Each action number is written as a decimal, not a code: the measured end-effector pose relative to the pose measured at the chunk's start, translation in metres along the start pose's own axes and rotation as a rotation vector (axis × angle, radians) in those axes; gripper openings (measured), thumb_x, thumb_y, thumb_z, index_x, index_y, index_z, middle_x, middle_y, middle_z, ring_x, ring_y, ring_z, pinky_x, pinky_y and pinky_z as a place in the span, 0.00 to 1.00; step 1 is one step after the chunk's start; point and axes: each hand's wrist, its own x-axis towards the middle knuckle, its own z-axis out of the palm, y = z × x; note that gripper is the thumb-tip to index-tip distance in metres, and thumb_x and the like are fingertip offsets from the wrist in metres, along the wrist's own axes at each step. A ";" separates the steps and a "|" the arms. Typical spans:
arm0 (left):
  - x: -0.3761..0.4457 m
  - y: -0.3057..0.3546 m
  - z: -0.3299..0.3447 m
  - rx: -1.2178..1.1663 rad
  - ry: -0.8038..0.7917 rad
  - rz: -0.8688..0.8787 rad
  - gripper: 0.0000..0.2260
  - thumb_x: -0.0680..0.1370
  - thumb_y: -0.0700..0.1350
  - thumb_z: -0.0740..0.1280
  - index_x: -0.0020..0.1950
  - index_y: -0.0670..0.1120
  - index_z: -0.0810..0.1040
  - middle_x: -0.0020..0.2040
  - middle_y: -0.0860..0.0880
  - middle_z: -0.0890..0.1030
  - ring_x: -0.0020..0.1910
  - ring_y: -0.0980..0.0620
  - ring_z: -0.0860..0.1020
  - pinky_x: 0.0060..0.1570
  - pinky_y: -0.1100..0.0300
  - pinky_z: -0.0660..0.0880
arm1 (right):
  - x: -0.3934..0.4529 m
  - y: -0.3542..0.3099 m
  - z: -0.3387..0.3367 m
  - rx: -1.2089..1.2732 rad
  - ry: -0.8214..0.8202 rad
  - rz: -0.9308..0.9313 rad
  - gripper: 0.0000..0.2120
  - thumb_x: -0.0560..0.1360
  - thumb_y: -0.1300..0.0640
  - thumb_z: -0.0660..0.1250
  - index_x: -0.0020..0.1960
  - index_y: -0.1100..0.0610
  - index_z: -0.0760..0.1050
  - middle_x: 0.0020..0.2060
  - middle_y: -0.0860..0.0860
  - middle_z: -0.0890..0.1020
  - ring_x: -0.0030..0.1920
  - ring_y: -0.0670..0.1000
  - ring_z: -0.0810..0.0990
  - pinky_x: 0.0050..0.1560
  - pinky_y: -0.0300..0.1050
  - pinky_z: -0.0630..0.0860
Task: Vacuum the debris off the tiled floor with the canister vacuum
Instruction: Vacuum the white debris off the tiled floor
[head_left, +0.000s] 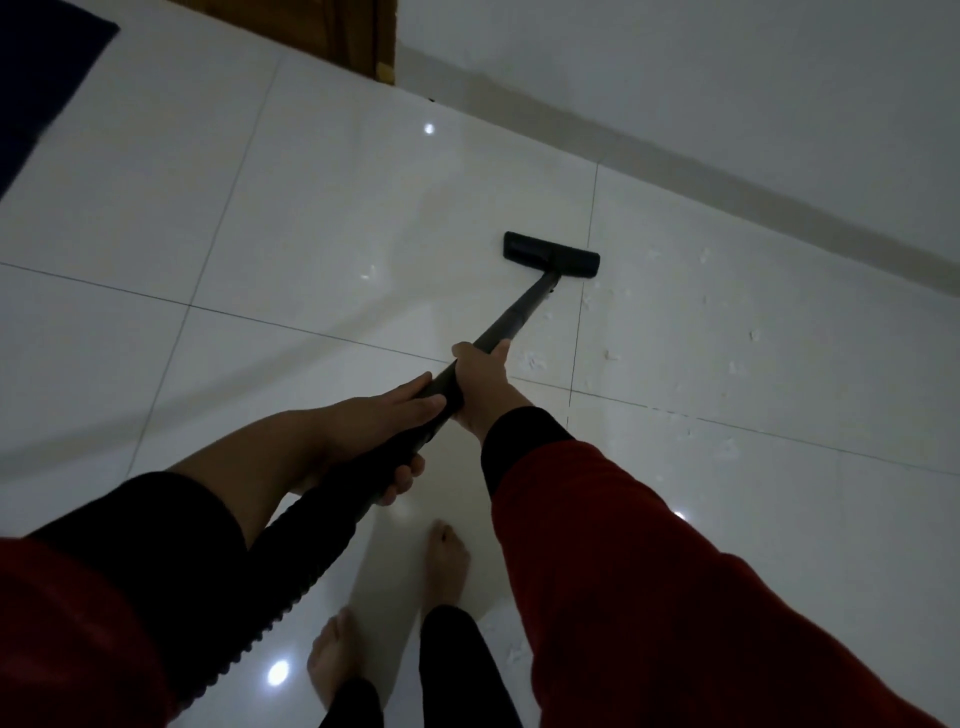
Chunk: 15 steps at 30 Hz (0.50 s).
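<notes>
A black vacuum wand (511, 319) runs from my hands to a flat black floor nozzle (551, 255) resting on the glossy white tiled floor (291, 218). My right hand (483, 387) grips the wand higher up; my left hand (402, 415) grips it lower, where the ribbed black hose (291, 566) begins. Small white scraps of debris (613, 356) lie scattered on the tiles to the right of the nozzle and wand. The canister itself is out of view.
A white wall with a grey skirting (675, 156) runs diagonally behind the nozzle. A wooden door frame (358, 36) stands at the top, a dark blue mat (41, 67) at the top left. My bare feet (441, 561) stand below the hands.
</notes>
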 end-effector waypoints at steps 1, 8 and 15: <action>-0.005 -0.006 0.000 0.005 0.001 -0.004 0.20 0.79 0.57 0.60 0.71 0.62 0.62 0.35 0.44 0.73 0.24 0.54 0.72 0.26 0.62 0.72 | -0.011 0.004 0.002 0.009 -0.021 0.024 0.35 0.78 0.61 0.57 0.77 0.43 0.41 0.58 0.56 0.69 0.50 0.60 0.76 0.52 0.54 0.75; -0.039 -0.061 0.006 0.027 0.033 -0.009 0.20 0.79 0.56 0.61 0.70 0.63 0.63 0.35 0.44 0.74 0.24 0.53 0.73 0.26 0.62 0.73 | -0.047 0.063 -0.004 0.023 -0.059 -0.022 0.29 0.79 0.61 0.58 0.75 0.47 0.50 0.71 0.60 0.65 0.64 0.64 0.72 0.52 0.54 0.72; -0.066 -0.124 0.028 -0.001 0.022 0.026 0.19 0.79 0.56 0.60 0.69 0.65 0.61 0.36 0.44 0.74 0.25 0.53 0.72 0.26 0.61 0.72 | -0.082 0.119 -0.019 0.006 -0.047 -0.002 0.32 0.79 0.60 0.57 0.76 0.45 0.45 0.70 0.59 0.65 0.59 0.63 0.74 0.51 0.54 0.73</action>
